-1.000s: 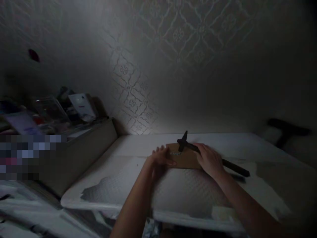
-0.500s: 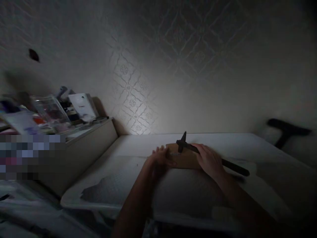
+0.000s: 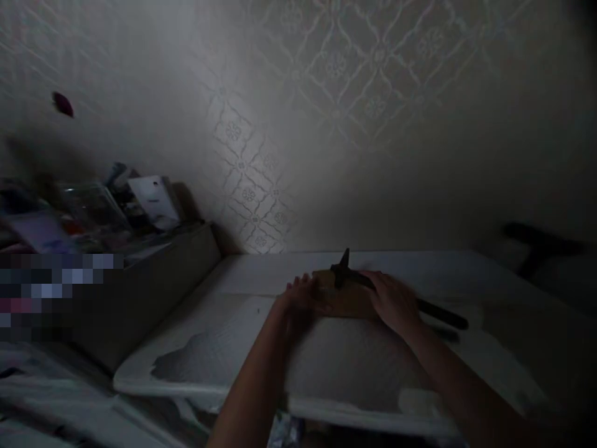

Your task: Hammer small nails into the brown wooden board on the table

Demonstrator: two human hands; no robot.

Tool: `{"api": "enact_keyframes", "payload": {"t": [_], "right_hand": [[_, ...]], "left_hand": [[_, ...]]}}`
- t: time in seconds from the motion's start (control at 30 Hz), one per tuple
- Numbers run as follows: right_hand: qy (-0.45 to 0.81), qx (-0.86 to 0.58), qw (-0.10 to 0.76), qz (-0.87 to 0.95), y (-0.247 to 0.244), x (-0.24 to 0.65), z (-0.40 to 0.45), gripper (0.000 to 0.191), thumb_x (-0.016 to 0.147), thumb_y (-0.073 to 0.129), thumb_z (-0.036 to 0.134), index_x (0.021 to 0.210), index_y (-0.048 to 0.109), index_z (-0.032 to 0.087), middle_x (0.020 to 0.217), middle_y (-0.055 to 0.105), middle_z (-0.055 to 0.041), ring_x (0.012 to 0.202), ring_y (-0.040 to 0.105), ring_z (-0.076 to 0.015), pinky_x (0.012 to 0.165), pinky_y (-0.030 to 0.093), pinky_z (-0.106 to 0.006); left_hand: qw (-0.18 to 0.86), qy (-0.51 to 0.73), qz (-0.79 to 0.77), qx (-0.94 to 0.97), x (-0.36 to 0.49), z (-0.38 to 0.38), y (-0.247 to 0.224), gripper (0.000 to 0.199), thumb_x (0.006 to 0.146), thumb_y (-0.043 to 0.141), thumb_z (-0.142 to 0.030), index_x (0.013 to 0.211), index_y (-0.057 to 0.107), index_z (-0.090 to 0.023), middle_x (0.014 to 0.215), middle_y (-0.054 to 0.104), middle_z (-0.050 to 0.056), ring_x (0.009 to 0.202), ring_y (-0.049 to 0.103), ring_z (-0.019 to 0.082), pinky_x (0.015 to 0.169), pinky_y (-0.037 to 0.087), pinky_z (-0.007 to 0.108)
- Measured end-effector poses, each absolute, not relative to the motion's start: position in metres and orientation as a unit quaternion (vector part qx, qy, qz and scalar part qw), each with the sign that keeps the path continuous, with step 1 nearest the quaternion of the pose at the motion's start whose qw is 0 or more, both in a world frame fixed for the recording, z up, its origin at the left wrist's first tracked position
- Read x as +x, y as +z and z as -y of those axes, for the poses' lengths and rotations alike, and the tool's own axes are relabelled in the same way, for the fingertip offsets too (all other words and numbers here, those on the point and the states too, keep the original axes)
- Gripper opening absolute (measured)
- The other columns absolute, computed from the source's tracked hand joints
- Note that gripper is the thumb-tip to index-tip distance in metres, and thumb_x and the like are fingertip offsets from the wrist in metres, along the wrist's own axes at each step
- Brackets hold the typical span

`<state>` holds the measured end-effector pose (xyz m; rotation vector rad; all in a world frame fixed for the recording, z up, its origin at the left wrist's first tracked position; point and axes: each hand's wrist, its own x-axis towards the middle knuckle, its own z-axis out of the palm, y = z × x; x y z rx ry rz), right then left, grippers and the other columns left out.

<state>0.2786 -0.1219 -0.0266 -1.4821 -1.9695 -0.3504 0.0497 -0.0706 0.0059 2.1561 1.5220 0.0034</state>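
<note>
My right hand (image 3: 395, 303) is wrapped round the handle of a dark hammer (image 3: 342, 271), whose head is over the left part of a brown, flat wooden-looking board (image 3: 352, 303). The hammer's handle sticks out to the right behind my hand. My left hand (image 3: 302, 295) grips the left end of the board, with its fingers at the far side and its thumb along the near side. The dim light hides fine detail on the board, and I cannot tell whether the hammer head touches it.
The board lies on a white table (image 3: 200, 336) with worn grey patches. On the left stands a cabinet (image 3: 163, 280) topped with a white box (image 3: 153, 198), a clear plastic case (image 3: 96, 208) and other clutter. A patterned wall (image 3: 326, 155) rises behind, and a dark T-shaped object (image 3: 541, 246) is at the right.
The light has shifted and the board looks dimmer, so a pale row of marks on it no longer shows clearly. Both hands and the hammer have hardly moved.
</note>
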Motion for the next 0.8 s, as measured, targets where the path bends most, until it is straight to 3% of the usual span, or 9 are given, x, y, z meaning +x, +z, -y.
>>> {"api": "enact_keyframes", "payload": {"t": [0.23,0.8], "right_hand": [[-0.145,-0.555,0.327,0.751,-0.0284,0.2797,0.1205,0.036,0.082,0.047,0.010,0.114,0.052,0.023,0.105,0.063,-0.0046,0.091,0.058,-0.0197,0.077,0.045,-0.032],[-0.135,-0.561,0.331,0.747,-0.0276,0.2792,0.1206,0.034,0.083,0.047,0.010,0.115,0.052,0.022,0.107,0.063,-0.0048,0.094,0.058,-0.0208,0.078,0.046,-0.033]], "left_hand": [[0.215,-0.065,-0.559,0.798,0.0506,0.0710,0.0103,0.114,0.060,0.059,-0.072,0.145,0.006,-0.020,0.152,-0.004,0.015,0.138,-0.006,0.035,0.110,0.003,0.053],[0.197,-0.075,-0.563,0.799,0.0517,0.0699,0.0093,0.110,0.063,0.058,-0.071,0.146,0.005,-0.020,0.152,-0.003,0.015,0.137,-0.004,0.036,0.110,0.006,0.053]]}}
